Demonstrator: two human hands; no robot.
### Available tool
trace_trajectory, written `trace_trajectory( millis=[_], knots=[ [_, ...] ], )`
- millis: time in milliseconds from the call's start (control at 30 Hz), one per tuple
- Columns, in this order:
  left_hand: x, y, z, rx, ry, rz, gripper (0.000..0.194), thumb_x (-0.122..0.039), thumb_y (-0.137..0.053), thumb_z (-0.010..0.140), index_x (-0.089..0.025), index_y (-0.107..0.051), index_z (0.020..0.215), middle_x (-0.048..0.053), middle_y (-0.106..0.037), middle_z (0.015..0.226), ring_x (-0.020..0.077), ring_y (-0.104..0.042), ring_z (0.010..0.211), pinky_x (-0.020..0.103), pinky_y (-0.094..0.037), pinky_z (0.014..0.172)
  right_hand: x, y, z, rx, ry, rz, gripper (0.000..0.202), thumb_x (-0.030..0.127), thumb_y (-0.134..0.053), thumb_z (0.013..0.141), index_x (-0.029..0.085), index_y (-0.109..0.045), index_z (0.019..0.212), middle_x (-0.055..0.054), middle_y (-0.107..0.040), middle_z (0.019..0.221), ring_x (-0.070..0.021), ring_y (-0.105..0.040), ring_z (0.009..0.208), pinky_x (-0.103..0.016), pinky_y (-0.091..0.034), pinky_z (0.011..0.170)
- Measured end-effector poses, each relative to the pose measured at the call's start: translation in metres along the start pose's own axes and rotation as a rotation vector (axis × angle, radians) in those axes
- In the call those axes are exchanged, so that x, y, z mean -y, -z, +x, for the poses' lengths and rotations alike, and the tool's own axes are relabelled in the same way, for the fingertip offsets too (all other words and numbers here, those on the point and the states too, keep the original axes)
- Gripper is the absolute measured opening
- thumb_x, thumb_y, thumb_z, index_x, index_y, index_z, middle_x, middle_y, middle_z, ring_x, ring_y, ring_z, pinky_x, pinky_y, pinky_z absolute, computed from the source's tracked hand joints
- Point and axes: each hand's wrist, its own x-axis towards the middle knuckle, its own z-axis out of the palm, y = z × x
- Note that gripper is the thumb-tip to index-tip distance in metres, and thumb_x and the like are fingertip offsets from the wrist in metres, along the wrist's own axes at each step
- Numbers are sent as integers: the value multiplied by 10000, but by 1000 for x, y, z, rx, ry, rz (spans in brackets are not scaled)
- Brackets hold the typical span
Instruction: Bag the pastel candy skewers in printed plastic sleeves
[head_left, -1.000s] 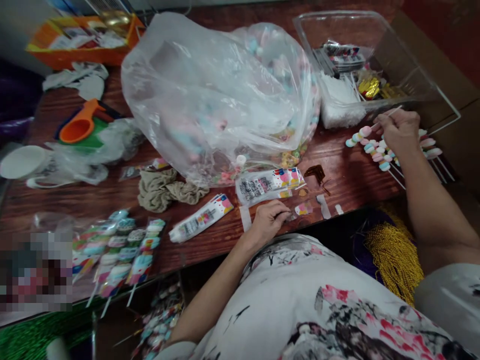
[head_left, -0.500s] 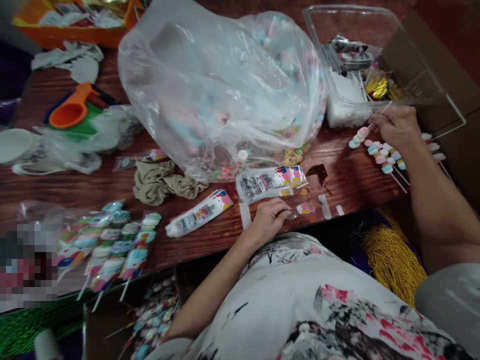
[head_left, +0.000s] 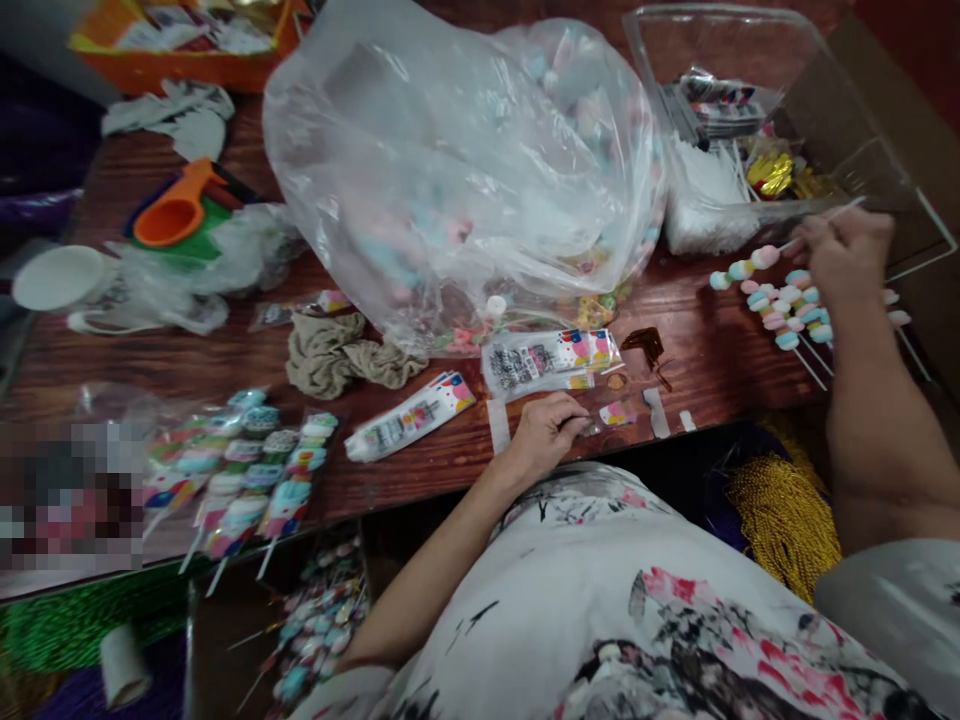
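Observation:
My right hand (head_left: 846, 250) is closed on the white stick of a marshmallow skewer (head_left: 742, 268). Its pastel pink, yellow and blue marshmallows point left, just above the table. Below it lie several more marshmallow skewers (head_left: 791, 310), partly hidden by my forearm. At the table's front edge, my left hand (head_left: 551, 428) pinches the end of a small clear plastic bag (head_left: 616, 412) with a coloured print, lying flat. Behind that hand is a stack of printed clear bags (head_left: 547, 360); another stack of bags (head_left: 411, 415) lies to its left.
A large clear sack of marshmallows (head_left: 465, 180) fills the table's middle. Back right stands a clear plastic bin (head_left: 795, 200) with white sticks. Wrapped skewers (head_left: 240, 470), a crumpled cloth (head_left: 330, 355) and an orange scoop (head_left: 171, 215) lie left. Brown twist ties (head_left: 646, 348) lie near the bags.
My right hand has moved right with the marshmallow skewer, which now lies closer to level. My left hand stays at the small bag. The whole view has shifted slightly.

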Motion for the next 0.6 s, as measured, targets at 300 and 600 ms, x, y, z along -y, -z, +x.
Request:
trace_trajectory(
  millis=[300, 600],
  knots=[
    [-39, 11, 19, -121, 339, -827, 200, -363, -787, 744, -186, -701, 785, 22, -697, 868, 110, -619, 679, 213, -460, 569, 18, 39, -80, -157, 12, 791, 314, 257, -719, 750, 177, -552, 497, 27, -522, 451, -115, -527, 412, -339, -527, 562],
    [-69, -14, 58, -330, 488, -1271, 254, -377, -674, 827, -174, -654, 979, 49, -726, 940, 199, -710, 872, 312, -560, 767, 127, -5, -208, 44, 97, 1075, 158, 266, -668, 825, 168, -739, 722, -30, -672, 673, -176, -654, 654, -372, -534, 699]
  ],
)
